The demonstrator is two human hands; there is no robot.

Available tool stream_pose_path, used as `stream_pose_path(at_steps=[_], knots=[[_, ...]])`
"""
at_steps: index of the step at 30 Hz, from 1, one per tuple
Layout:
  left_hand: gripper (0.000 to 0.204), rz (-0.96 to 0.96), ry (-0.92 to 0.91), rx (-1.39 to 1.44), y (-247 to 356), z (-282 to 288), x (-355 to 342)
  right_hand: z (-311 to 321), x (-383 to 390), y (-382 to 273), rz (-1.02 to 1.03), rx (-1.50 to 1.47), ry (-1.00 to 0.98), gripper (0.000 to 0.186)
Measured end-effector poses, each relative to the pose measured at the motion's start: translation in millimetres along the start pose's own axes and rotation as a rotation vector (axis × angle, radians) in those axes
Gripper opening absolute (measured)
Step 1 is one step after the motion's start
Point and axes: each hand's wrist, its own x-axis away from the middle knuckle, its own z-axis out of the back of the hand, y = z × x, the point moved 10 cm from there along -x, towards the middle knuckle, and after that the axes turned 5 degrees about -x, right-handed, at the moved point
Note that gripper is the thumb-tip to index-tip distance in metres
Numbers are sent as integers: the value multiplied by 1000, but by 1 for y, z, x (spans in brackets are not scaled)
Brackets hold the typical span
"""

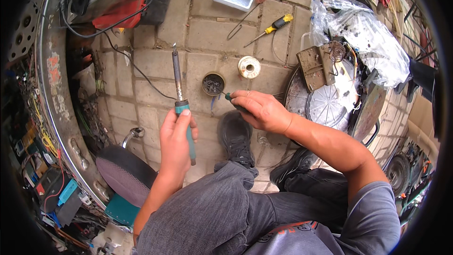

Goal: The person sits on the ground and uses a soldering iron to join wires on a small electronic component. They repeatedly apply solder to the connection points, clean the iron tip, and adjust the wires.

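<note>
Head view: over the paved ground (pixel 207 30), the left hand (pixel 177 134) wraps a soldering iron (pixel 178 76) by its green handle, long axis pointing away from the person. The right hand (pixel 260 110) has its fingers closed round a green-handled tool (pixel 229 97), thin shaft slanting leftward to the small round tin (pixel 214 94), just beyond those fingers and nearer this hand; whether they touch, I cannot tell

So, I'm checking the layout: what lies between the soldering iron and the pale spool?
In the head view, a small round tin holding dark material lies between the soldering iron in the left hand and the pale spool.
</note>
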Motion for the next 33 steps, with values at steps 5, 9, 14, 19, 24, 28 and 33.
stream_pose_path(at_steps=[5,9,14,19,24,28,33], knots=[[26,1,-8,-2,2,-3,0,2,-2,3,-16,25,13,40],[26,-6,-10,-2,2,-3,-1,-2,-2,1,-29,-7,-17,40],[24,7,-1,2,1,0,-1,5,-3,0,-78,-47,40,40],[20,1,-13,-16,3,-13,-6,68,6,-15,-214,-163,207,37],[20,-81,-167,-133,13,-52,-1,170,66,-38,-421,-292,232,22],[26,-25,-532,-453,7,-120,19,221,213,-41,-835,-460,480,15],[22,58,-845,-837,-14,-199,48,173,380,-23,-1086,-752,944,34]])
